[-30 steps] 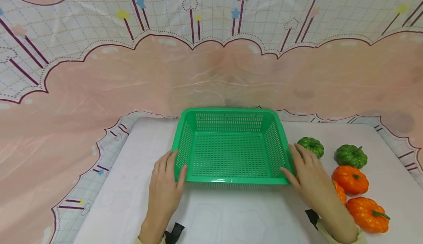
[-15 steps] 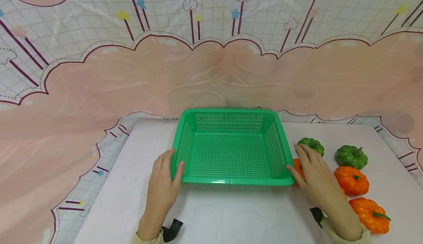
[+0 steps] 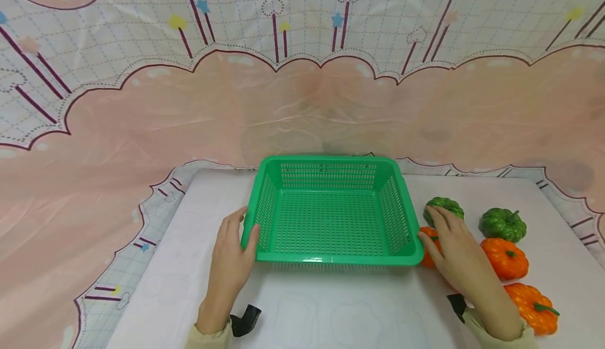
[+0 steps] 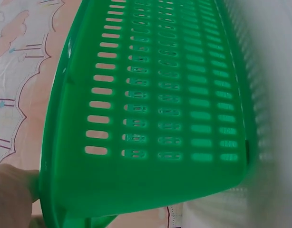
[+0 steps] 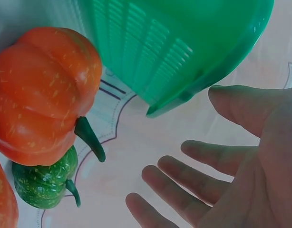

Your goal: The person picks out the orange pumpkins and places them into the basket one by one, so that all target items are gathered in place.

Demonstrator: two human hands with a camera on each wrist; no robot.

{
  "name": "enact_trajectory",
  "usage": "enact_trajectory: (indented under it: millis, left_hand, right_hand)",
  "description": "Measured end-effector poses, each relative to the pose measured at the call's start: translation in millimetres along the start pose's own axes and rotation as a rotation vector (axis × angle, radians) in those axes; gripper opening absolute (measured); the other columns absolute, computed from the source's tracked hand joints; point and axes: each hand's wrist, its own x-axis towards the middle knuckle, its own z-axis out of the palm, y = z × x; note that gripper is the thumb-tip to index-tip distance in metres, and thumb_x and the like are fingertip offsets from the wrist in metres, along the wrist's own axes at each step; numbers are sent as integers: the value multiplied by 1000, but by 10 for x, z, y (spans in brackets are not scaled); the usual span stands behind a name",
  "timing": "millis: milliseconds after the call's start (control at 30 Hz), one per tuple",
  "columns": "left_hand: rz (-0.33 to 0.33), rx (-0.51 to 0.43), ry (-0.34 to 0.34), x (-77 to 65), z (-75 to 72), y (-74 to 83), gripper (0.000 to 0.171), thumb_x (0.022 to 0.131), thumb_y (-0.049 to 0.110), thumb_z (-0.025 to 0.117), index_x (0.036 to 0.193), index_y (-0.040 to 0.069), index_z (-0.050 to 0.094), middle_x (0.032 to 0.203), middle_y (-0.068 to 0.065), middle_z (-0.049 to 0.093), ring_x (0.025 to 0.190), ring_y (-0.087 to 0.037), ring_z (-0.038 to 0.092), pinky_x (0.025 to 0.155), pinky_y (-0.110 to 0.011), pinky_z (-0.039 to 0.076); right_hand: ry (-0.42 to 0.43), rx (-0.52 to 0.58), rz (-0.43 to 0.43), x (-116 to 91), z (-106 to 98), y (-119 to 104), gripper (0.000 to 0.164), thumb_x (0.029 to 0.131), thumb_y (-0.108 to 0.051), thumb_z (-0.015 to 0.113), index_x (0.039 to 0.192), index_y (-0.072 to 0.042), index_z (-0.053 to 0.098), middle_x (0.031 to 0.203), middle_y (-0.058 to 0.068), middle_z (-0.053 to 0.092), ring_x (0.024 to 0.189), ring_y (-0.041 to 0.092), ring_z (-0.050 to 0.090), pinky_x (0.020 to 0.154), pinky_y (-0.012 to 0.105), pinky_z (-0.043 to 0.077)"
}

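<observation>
Flanking the green basket, centred toward the back of the white table. Left hand: thumb at the near-left corner rim, other fingers outside it; cannot tell whether it pinches or merely touches. Right hand: fingers extended and spread, holding nothing, thumb tip just beside the near-right corner; contact unclear. Basket's far rim lies near the table's back edge. Wide tabletop strips show in front and leftward. Right side tighter: orange pumpkin close against the basket wall, green pumpkin just beyond the fingertips.
</observation>
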Motion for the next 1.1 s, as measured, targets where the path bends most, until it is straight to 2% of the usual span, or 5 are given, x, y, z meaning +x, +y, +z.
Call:
enact_trajectory:
  millis: [200,433,700,1100]
  left_hand:
    - [-40,-85,-35,67,6,-34,48,100,19,61,142,0,46,135,-21,52,125,-36,52,102,-50,43]
    - [-55,-132,-44,118,31,-78,45,100,16,59,141,1,47,134,-22,52,124,-35,52,103,-49,42]
    - [-64,-188,-63,121,56,-120,42,101,14,57,140,0,49,132,-21,53,120,-35,54,100,-51,44]
    - [-98,-255,-105,121,56,-148,42,102,13,55,143,3,47,138,-20,51,126,-36,52,103,-52,43]
  right_hand:
    - [-4,32,-6,-14,4,49,62,99,-26,62,145,9,38,144,30,39,130,49,37,99,67,36]
    - [3,46,0,-22,27,95,60,99,-22,62,145,10,38,142,31,40,128,49,39,97,68,37]
    - [-17,41,16,-10,84,150,59,97,-19,64,141,12,40,138,32,42,125,50,41,96,68,38]
    - [-73,73,35,-9,135,223,61,96,-18,65,142,12,38,139,33,40,125,51,41,97,68,38]
